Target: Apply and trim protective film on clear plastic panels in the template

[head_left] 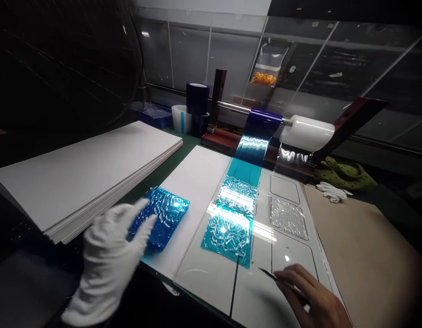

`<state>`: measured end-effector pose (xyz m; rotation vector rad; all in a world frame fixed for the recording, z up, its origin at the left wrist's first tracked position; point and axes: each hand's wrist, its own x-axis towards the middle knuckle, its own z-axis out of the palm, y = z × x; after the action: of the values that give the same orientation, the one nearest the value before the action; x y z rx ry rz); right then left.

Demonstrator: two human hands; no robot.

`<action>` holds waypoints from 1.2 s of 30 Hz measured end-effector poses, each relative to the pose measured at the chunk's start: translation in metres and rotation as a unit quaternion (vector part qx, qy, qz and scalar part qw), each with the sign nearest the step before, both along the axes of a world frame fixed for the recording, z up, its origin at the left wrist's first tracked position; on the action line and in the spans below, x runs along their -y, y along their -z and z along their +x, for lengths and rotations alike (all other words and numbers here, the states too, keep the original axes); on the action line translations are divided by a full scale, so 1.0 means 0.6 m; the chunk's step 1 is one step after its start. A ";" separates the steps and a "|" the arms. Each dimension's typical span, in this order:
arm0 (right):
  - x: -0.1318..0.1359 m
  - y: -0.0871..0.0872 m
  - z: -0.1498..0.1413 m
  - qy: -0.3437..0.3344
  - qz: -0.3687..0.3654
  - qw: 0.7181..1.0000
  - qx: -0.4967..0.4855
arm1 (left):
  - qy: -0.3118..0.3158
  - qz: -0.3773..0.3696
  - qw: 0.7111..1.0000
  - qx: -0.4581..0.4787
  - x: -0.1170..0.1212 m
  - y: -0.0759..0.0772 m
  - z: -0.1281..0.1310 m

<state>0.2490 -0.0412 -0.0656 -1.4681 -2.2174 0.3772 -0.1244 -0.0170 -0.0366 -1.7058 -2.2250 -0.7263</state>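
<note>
My gloved left hand (108, 259) is spread out right by a wrinkly blue film sheet (166, 218), while my bare right hand (313, 296) pinches a thin pointed tool (277, 279).

A glass partition (211, 54) in white-edged panels runs behind the bench (193, 136), its green top showing along the far edge. A dark rail (163, 89) follows the foot of the glass. A pale wall (197, 7) rises above the panels at the top of the view, and a black area fills the upper right corner. Dark mesh (60, 54) closes off the left side. A clear bag (267, 64) of orange rings shows in the glass, though whether it lies beyond or is reflected cannot be told. A small lamp glint (145, 33) marks the glass; the room's left side falls into shadow.
</note>
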 end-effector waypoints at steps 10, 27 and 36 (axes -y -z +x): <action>-0.202 -0.020 -0.128 0.003 0.006 0.994 0.113 | 0.242 -0.214 0.946 -0.016 -0.120 0.056 0.182; -0.233 -0.040 -0.072 -0.004 -0.058 0.971 0.233 | 0.241 -0.250 0.936 -0.052 -0.131 0.063 0.170; -0.131 -0.033 0.003 0.134 -0.104 0.970 0.175 | 0.255 -0.244 0.935 -0.046 -0.118 0.054 0.170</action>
<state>0.2505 0.0376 -0.0456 -2.0559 -2.2466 0.2842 -0.0224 0.0538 -0.0689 -2.5484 -2.0164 -0.1659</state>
